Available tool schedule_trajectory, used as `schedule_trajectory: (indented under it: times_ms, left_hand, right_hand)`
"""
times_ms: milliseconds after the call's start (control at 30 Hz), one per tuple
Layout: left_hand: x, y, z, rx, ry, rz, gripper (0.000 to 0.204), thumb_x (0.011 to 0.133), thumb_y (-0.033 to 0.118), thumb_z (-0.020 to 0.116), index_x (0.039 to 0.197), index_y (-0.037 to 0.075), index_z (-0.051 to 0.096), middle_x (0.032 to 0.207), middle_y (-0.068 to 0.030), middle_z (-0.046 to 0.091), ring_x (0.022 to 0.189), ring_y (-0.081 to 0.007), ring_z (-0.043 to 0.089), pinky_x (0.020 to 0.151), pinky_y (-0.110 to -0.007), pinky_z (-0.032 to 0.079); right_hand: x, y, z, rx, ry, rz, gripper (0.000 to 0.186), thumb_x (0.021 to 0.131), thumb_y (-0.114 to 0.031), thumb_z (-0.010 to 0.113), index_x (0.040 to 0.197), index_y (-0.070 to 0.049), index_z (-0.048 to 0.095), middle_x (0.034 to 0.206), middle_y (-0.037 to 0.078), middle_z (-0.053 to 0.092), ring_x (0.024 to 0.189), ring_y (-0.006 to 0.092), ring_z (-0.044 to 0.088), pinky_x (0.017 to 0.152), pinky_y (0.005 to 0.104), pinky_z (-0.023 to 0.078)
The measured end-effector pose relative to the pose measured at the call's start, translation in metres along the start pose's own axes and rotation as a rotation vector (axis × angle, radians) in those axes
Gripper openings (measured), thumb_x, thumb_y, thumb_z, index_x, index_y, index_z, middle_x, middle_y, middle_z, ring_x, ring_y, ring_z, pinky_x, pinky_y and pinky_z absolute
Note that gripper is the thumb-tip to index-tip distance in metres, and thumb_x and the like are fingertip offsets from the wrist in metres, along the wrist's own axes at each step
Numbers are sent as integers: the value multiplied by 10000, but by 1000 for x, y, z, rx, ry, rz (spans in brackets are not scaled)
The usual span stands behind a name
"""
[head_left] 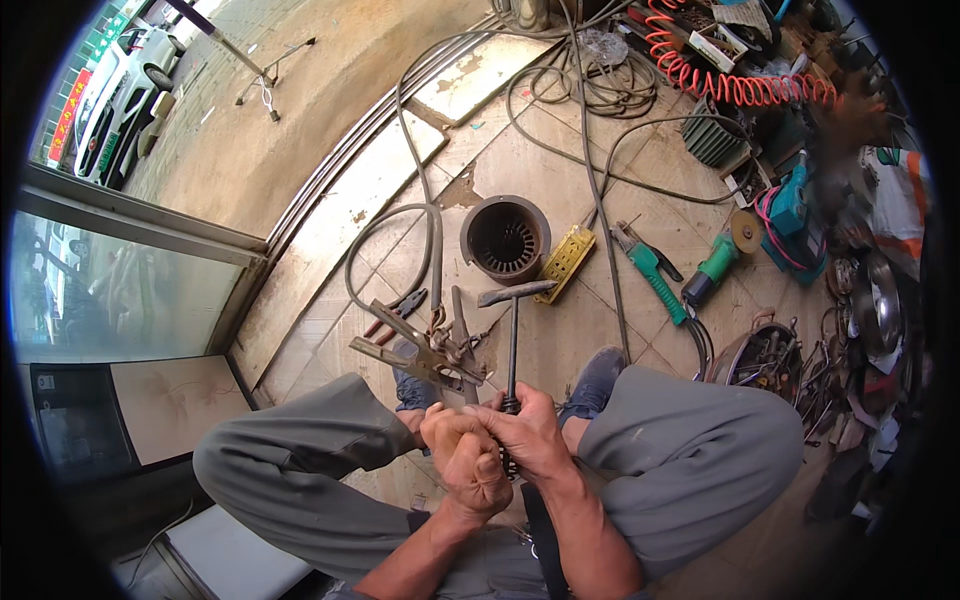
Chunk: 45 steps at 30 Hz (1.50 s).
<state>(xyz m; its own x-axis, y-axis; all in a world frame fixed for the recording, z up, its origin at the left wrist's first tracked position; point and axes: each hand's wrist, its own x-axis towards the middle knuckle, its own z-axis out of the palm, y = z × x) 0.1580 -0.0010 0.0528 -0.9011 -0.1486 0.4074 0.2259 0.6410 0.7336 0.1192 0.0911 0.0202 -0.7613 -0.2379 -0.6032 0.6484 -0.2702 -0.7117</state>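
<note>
Both my hands are together between my knees. My right hand [532, 432] is closed round the handle of a chipping hammer [514, 345], which has a coiled-spring grip. Its long head points away from me, in front of a round, dark metal pot with a slotted bottom [506, 240]. My left hand [466, 462] is curled into a fist against the right hand and the grip; what lies inside its fingers is hidden. Beyond the left hand is a metal earth clamp [432, 355] with its jaws and cable, and pliers [398, 312] lie just past it.
A yellow power strip [568, 262] leans by the pot. To the right lie a green electrode holder [650, 268], a green angle grinder [715, 268] and a tub of tools [760, 358]. Cables [606, 190] cross the tiles. A door track [330, 185] runs on the left.
</note>
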Motion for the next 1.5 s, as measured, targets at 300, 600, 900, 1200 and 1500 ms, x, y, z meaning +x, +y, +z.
schedule_trajectory:
  times_ms: [300,600,900,1200,1500]
  left_hand:
    - [-34,-27,-10,-346,-26,-625,272,1025,278,546,928,25,565,1033,-126,529,941,-231,509,869,-373,442]
    - [-12,-109,-11,-1115,-269,-1623,227,1051,201,525,992,4,622,840,-85,652,789,-190,642,744,-327,549]
    - [-28,-99,8,-933,-45,-1595,245,1085,287,446,974,76,499,689,-18,488,490,-142,440,433,-297,395]
    - [-9,-55,4,-779,-123,-1250,278,1082,324,464,888,143,384,613,26,334,420,-81,300,368,-277,218]
    - [39,-73,54,-913,-230,-955,286,1076,309,475,895,96,413,603,37,379,431,-63,350,371,-252,260]
  right_hand:
    - [6,21,7,-46,82,-40,236,792,-9,771,830,-26,539,755,19,582,670,76,559,548,265,476]
    - [1,34,24,-752,188,-238,278,742,-144,786,837,24,586,739,181,668,675,334,679,643,425,524]
    - [-11,1,19,-701,373,-202,261,820,-149,767,830,30,576,701,205,648,655,373,673,614,466,492]
    - [-10,-27,-3,-636,606,-379,271,816,-97,791,797,23,548,632,141,585,550,227,560,559,381,456]
    - [-15,-31,-14,-662,638,-416,277,840,-130,776,810,26,549,651,171,615,559,269,626,547,392,478]
